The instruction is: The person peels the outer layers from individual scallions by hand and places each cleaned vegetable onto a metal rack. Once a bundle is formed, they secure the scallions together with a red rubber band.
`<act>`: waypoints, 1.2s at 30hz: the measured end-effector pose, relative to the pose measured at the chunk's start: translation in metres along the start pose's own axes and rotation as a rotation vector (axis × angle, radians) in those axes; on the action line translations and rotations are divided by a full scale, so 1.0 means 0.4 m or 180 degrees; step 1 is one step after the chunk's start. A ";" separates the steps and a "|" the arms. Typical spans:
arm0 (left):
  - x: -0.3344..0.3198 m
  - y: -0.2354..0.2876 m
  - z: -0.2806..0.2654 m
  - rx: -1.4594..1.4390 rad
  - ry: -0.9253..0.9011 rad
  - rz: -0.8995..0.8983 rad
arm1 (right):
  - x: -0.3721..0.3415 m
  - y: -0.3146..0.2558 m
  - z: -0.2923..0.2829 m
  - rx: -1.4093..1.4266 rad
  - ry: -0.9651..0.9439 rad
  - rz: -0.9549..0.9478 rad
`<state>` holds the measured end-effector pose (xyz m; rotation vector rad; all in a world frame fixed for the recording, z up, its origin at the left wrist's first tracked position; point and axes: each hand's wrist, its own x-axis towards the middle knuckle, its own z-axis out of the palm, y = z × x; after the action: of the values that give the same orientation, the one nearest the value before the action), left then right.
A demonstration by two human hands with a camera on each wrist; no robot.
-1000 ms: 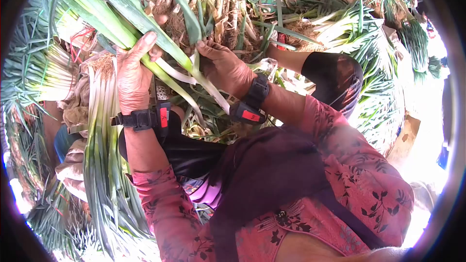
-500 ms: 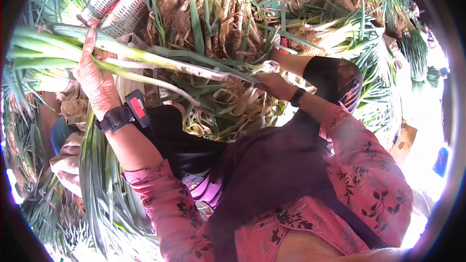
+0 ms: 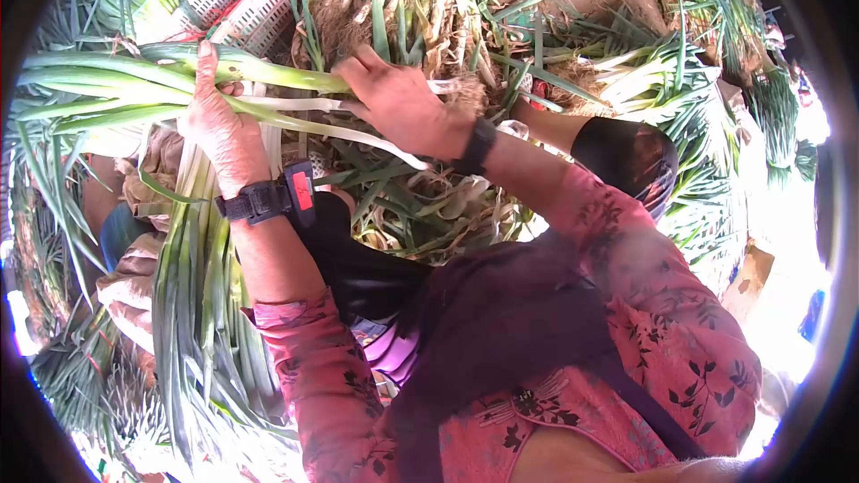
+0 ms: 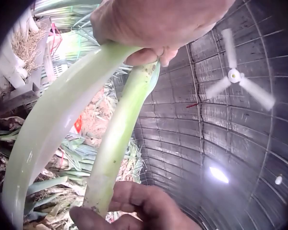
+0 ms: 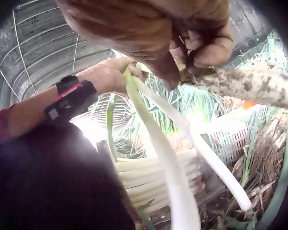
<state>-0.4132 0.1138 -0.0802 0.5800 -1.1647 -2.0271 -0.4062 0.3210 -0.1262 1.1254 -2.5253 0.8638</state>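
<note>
My left hand grips a small bunch of long green onions by their green parts, leaves fanning out to the left. Two peeled pale stalks hang below that hand in the right wrist view. My right hand pinches the thicker green onion partway down its stalk, thumb and fingers around it in the left wrist view. Past the right fingers, the lower stalk is speckled with dirt, and its roots show beyond the hand in the head view.
Cleaned green onions lie in a pile at left, their leaves toward me. White plastic crates stand behind the left hand. Unpeeled, rooty onions lie ahead, and peeled scraps cover the ground before my lap. More bundles lie at right.
The bunch has swung left to lie nearly level. My right hand went outward along the stalk toward the root end, trailing a leaf, then came back in to the stalk without it.
</note>
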 end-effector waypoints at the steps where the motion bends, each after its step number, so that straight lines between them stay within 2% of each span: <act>1: -0.006 0.005 -0.001 -0.0003 0.0011 0.0004 | 0.018 0.001 0.013 -0.0104 0.0052 0.0069; 6: 0.007 0.008 -0.027 -0.0182 -0.0462 -0.0207 | 0.007 0.009 0.024 0.0153 0.0332 0.0006; 9: -0.014 0.016 -0.018 -0.0201 -0.0349 -0.0430 | -0.004 0.011 0.029 0.0132 0.0368 -0.0083; 13: -0.004 0.012 -0.025 -0.0118 -0.0345 -0.0292 | -0.018 0.019 0.051 -0.0227 0.0271 -0.0242; 15: -0.007 0.012 -0.032 -0.0059 -0.0196 -0.0573 | -0.021 0.017 0.050 -0.0159 0.0292 -0.0190; 18: -0.004 0.009 -0.042 0.0024 -0.0301 -0.0539 | -0.022 0.012 0.027 -0.0188 0.0343 -0.0179; 21: 0.005 0.005 -0.040 0.0162 -0.0246 -0.0454 | -0.023 0.012 0.007 -0.0297 0.0526 -0.0651; 23: 0.004 0.004 -0.040 0.0202 -0.0107 -0.0312 | -0.024 0.018 -0.006 -0.0201 0.0732 -0.0725; 25: -0.003 0.012 -0.036 0.0071 -0.0070 -0.0202 | -0.016 0.041 -0.015 0.0747 0.1485 -0.0499; 26: -0.012 0.020 -0.028 -0.0065 -0.0042 -0.0095 | -0.025 0.042 -0.024 0.1648 0.1523 0.0407; 27: -0.017 0.022 -0.021 -0.0205 -0.0016 0.0012 | -0.022 0.046 -0.029 0.3827 0.1731 0.1153; 29: 0.019 0.019 -0.045 -0.0135 0.0054 -0.0032 | -0.024 0.052 -0.076 0.5983 0.1861 0.2207; 30: 0.030 0.019 -0.050 -0.0238 0.0117 0.0000 | -0.031 0.037 -0.103 0.5833 0.1740 0.2849; 31: 0.033 0.019 -0.052 -0.0346 0.0186 0.0033 | -0.045 0.048 -0.096 0.5836 0.1753 0.2853; 33: 0.020 0.032 -0.055 -0.0314 0.0123 0.0118 | -0.085 0.076 -0.065 0.4119 0.1348 0.1667; 34: 0.038 0.035 -0.064 -0.0347 0.0358 0.0357 | -0.110 0.069 -0.069 0.1802 0.1387 0.1091; 35: 0.062 0.041 -0.075 -0.0388 0.0587 0.0605 | -0.155 0.095 -0.072 0.0745 0.1214 0.0004; 36: 0.093 0.043 -0.106 -0.0471 0.0602 0.0687 | -0.241 0.158 -0.045 0.0626 0.0476 0.0449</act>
<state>-0.4021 0.0563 -0.0872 0.5350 -0.9155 -1.8139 -0.3882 0.4226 -0.1806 0.9047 -2.4610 1.2085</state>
